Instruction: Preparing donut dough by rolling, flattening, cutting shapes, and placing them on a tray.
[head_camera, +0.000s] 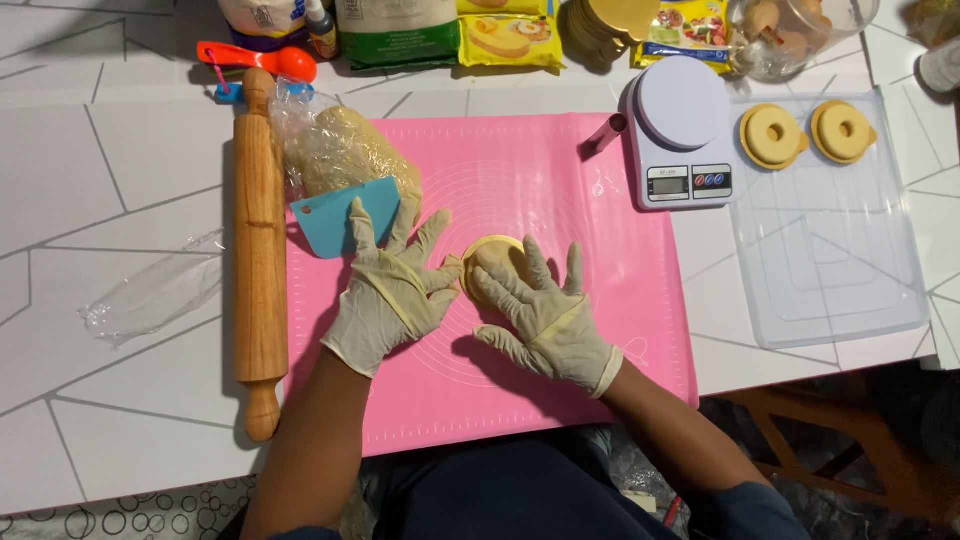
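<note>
Fingers (500, 285) of our right hand (545, 320) press flat on a dough disc (490, 255) — pale yellow, round. Our left hand (390, 290) lies spread beside it, touching its edge, holding nothing.

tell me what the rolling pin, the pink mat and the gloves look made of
Rolling pin: wood, smooth, visible grain. Mat: likely silicone, matte, flat, printed circles. Gloves on left hand and right hand: thin latex-like rubber, wrinkled, pale.

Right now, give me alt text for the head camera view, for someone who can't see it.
Two gloved hands, left hand and right hand, press a round yellow dough disc on a pink silicone mat; a wooden rolling pin lies left.
</note>
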